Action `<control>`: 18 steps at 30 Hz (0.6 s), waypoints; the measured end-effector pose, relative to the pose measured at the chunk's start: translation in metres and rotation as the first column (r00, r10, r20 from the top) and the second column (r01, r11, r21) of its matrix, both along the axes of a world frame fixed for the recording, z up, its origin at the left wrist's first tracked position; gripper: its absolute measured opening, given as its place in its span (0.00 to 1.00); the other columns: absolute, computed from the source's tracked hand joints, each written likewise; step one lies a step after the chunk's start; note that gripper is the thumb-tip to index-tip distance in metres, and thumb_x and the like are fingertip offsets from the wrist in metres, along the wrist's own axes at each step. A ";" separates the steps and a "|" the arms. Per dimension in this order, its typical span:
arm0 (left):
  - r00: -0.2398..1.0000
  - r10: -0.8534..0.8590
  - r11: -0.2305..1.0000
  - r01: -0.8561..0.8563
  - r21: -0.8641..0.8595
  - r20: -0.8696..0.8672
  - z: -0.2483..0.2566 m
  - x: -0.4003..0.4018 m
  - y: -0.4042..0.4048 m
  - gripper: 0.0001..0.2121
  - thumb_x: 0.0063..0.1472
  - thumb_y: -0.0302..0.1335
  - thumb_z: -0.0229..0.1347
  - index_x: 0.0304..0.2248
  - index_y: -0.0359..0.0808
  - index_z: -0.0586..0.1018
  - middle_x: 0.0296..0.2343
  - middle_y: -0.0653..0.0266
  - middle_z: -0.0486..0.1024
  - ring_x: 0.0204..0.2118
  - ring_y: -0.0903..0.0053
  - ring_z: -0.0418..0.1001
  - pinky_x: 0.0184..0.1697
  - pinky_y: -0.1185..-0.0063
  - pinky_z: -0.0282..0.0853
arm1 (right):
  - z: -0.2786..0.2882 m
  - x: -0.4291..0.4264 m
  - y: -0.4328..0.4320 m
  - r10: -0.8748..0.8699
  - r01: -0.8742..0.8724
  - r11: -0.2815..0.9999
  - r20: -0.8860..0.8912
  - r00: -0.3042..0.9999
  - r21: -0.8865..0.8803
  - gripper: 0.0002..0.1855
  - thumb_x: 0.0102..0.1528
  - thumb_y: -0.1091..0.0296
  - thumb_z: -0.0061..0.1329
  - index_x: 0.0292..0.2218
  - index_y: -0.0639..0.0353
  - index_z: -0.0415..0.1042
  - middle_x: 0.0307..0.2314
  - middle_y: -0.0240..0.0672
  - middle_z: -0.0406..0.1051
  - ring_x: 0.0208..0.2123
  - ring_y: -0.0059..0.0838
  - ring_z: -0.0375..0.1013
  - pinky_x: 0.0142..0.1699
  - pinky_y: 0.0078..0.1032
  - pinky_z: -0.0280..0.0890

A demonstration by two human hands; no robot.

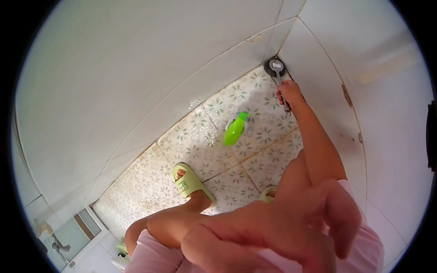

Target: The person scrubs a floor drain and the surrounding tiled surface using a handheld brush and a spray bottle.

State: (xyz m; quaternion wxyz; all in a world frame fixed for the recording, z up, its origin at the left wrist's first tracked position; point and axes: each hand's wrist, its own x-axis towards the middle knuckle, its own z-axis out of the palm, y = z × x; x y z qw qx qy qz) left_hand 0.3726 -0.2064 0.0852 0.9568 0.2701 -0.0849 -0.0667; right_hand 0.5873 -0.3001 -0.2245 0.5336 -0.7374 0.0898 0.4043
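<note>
My right hand (289,92) grips the handle of a grey hand-held shower head (276,65), which lies over a dark, rough, round thing (267,69) in the floor corner. Large and blurred close to the camera, my left hand (273,235) has loosely curled fingers set apart; nothing shows in it, and the lower picture edge cuts it off. On the wet patterned floor tiles (222,160) between the two hands, a bright green pump bottle (235,130) lies tilted. Below it are my feet in pale green slippers (193,182).
White walls (136,75) meet at the upper right corner; the right one has chipped spots (347,95). A metal tap fitting (59,244) is on the wall at lower left, near a glass-like panel (73,235). My bent knees are over the lower part of the floor.
</note>
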 end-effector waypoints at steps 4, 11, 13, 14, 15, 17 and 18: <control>1.000 -0.005 0.994 0.005 -0.108 0.001 -0.002 -0.012 0.001 0.08 0.51 0.31 0.43 0.22 0.36 0.69 0.28 0.61 0.63 0.29 0.74 0.60 0.35 0.79 0.56 | 0.013 -0.011 0.004 -0.151 0.181 0.975 -0.212 0.966 0.130 0.06 0.52 0.72 0.42 0.33 0.61 0.63 0.15 0.31 0.61 0.13 0.22 0.61 0.15 0.23 0.58; 0.992 0.056 0.994 -0.066 -0.092 -0.111 -0.034 -0.001 0.004 0.03 0.46 0.27 0.45 0.22 0.38 0.65 0.25 0.63 0.64 0.29 0.75 0.61 0.34 0.79 0.57 | -0.090 -0.020 -0.004 0.219 -0.126 0.950 0.318 0.923 -0.286 0.24 0.58 0.66 0.35 0.56 0.48 0.53 0.18 0.34 0.65 0.13 0.31 0.62 0.18 0.27 0.62; 0.930 0.321 0.930 -0.275 0.243 -0.178 -0.087 0.002 0.026 0.03 0.45 0.26 0.45 0.21 0.38 0.63 0.25 0.63 0.65 0.29 0.75 0.62 0.34 0.78 0.58 | -0.110 -0.067 0.021 0.417 -0.249 0.877 0.395 0.818 -0.411 0.27 0.59 0.66 0.32 0.59 0.45 0.47 0.24 0.41 0.68 0.12 0.35 0.64 0.20 0.28 0.65; 0.862 0.504 0.743 -0.399 0.537 -0.058 -0.127 -0.008 0.049 0.02 0.45 0.20 0.42 0.21 0.37 0.63 0.24 0.64 0.65 0.28 0.76 0.62 0.34 0.80 0.57 | -0.090 -0.079 0.026 0.386 -0.264 0.899 0.350 0.854 -0.348 0.27 0.59 0.66 0.31 0.59 0.46 0.46 0.26 0.43 0.69 0.12 0.36 0.64 0.20 0.28 0.66; 0.736 0.675 0.433 -0.447 0.783 0.047 -0.156 -0.024 0.071 0.07 0.43 0.14 0.41 0.22 0.36 0.65 0.23 0.64 0.64 0.28 0.79 0.62 0.33 0.83 0.58 | -0.064 -0.092 0.033 0.358 -0.277 0.919 0.300 0.884 -0.281 0.27 0.59 0.66 0.31 0.59 0.46 0.46 0.28 0.44 0.70 0.12 0.37 0.65 0.21 0.28 0.66; 0.706 0.674 0.006 -0.297 0.955 0.215 -0.234 -0.061 0.115 0.10 0.42 0.10 0.45 0.25 0.33 0.67 0.26 0.63 0.66 0.29 0.77 0.65 0.35 0.84 0.61 | -0.045 -0.061 0.029 0.224 -0.172 0.961 0.246 0.943 -0.218 0.29 0.58 0.67 0.31 0.60 0.45 0.43 0.31 0.46 0.70 0.14 0.37 0.68 0.20 0.30 0.67; 0.748 0.620 -0.160 -0.175 0.972 0.237 -0.259 -0.076 0.125 0.12 0.42 0.10 0.49 0.27 0.33 0.68 0.29 0.62 0.67 0.30 0.75 0.66 0.37 0.83 0.63 | -0.029 -0.046 0.029 0.149 -0.121 0.980 0.183 0.972 -0.155 0.30 0.58 0.69 0.31 0.60 0.41 0.41 0.31 0.45 0.70 0.16 0.38 0.70 0.19 0.34 0.67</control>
